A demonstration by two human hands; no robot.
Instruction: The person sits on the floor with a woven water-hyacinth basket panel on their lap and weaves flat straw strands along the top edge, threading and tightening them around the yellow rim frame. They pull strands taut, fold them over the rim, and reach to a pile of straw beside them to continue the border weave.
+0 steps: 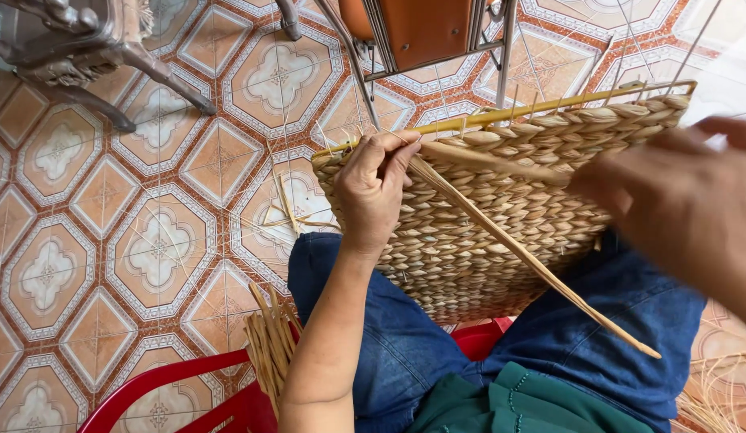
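Between left-hand fingers [387, 157] — seemingly pinched — straw strand [517, 248].

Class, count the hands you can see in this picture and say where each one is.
2. The left hand grips the top left edge of the woven panel. The right hand, blurred, is at the panel's right side. No others show.

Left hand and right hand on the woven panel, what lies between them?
In the head view, a flat straw strand spans from the left hand to the right hand, over the woven panel.
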